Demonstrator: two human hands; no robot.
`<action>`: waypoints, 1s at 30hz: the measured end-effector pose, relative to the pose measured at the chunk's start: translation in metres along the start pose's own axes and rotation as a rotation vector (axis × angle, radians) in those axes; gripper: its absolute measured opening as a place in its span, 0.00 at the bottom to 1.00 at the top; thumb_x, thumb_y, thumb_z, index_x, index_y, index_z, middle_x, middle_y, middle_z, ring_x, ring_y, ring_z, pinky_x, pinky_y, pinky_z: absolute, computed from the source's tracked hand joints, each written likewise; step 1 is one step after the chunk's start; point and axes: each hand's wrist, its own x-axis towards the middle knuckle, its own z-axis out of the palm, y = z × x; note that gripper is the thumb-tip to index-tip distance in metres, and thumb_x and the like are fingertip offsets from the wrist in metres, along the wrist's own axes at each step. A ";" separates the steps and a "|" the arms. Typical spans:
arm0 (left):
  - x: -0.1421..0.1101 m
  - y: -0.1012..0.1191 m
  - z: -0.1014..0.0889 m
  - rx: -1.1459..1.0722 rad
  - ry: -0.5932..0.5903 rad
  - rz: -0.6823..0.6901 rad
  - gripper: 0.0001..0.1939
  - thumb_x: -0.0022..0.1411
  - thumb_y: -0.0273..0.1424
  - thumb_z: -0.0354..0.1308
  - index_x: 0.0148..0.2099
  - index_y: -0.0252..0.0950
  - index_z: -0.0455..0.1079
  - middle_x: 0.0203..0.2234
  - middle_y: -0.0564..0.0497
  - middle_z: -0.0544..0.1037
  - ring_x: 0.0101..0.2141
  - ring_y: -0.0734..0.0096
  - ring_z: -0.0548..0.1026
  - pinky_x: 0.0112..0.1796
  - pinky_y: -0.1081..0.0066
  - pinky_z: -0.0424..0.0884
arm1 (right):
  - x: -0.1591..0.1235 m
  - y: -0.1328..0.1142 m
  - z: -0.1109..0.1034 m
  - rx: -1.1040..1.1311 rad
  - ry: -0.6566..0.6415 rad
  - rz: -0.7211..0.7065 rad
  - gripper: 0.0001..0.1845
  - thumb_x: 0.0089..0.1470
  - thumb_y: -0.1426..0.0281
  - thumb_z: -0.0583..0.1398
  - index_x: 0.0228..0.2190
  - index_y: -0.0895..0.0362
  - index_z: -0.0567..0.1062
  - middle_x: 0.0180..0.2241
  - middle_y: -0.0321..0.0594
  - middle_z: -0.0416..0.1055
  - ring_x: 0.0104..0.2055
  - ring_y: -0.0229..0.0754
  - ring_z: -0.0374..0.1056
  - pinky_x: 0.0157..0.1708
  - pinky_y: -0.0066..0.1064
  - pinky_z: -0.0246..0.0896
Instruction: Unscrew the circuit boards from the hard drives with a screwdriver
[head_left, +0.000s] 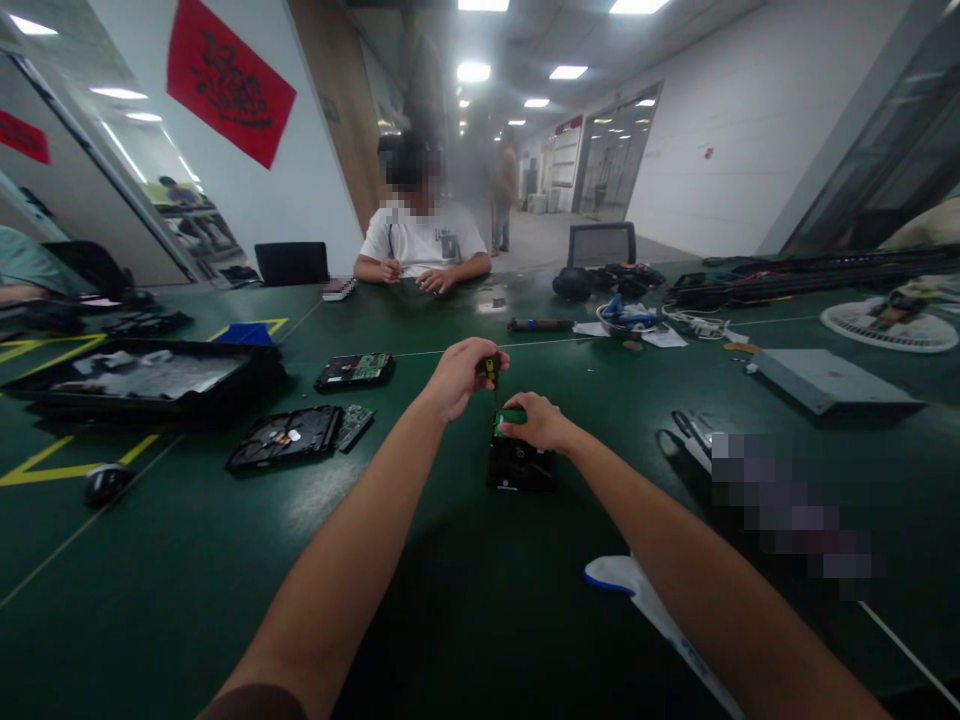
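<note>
Evidently, the head view, the only one, centres on fine work over a black hard drive (519, 474) lying flat on the green table (442, 520), in front of the person and between the forearms. The left hand (466, 378) is closed around the dark, yellow-marked handle of what looks like a screwdriver (489, 370), held nearly upright above the drive's far end. Whether its tip sits in a screw is too small to tell. The right hand (546, 424) has thumb and fingers on a green circuit board (510, 418) at that same end; I cannot tell whether they pinch it or only press.

To do this well, the driver should stand square to the screw head, with enough downward push to stop the tip slipping across the board. The right fingertips serve best at the board's edge, clear of the shaft, bracing the drive against twist, since the smooth-looking table could let it turn. A light, even wrist motion seems wiser than force. The white item with a blue edge (609, 572) beside the right forearm could be brushed, so that elbow is better held quiet.
</note>
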 end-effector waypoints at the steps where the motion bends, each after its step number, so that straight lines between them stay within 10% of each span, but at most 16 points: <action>1: 0.000 0.001 0.000 0.066 0.016 0.034 0.10 0.56 0.37 0.63 0.36 0.36 0.72 0.32 0.48 0.79 0.32 0.68 0.77 0.23 0.75 0.66 | 0.000 0.000 0.000 0.001 -0.001 -0.004 0.23 0.54 0.52 0.67 0.50 0.47 0.78 0.53 0.41 0.76 0.57 0.55 0.70 0.51 0.43 0.63; 11: -0.008 0.005 0.010 1.019 0.223 0.585 0.06 0.66 0.31 0.57 0.36 0.38 0.73 0.32 0.49 0.76 0.34 0.66 0.74 0.39 0.67 0.68 | 0.002 0.002 0.003 -0.022 0.000 0.003 0.24 0.54 0.52 0.67 0.51 0.47 0.78 0.54 0.42 0.75 0.57 0.55 0.69 0.52 0.44 0.64; 23: -0.014 0.000 0.014 1.334 0.189 0.590 0.16 0.76 0.33 0.49 0.57 0.41 0.73 0.51 0.44 0.81 0.44 0.57 0.80 0.42 0.64 0.72 | 0.002 0.002 0.004 -0.020 0.015 -0.016 0.25 0.54 0.51 0.67 0.51 0.47 0.78 0.55 0.43 0.75 0.57 0.57 0.69 0.53 0.46 0.64; 30: -0.011 -0.022 0.012 1.123 0.241 0.651 0.16 0.71 0.42 0.60 0.56 0.41 0.72 0.52 0.45 0.81 0.50 0.57 0.79 0.46 0.66 0.72 | 0.003 0.000 0.003 -0.031 0.013 0.015 0.25 0.54 0.52 0.68 0.51 0.47 0.78 0.55 0.43 0.75 0.58 0.56 0.69 0.53 0.44 0.64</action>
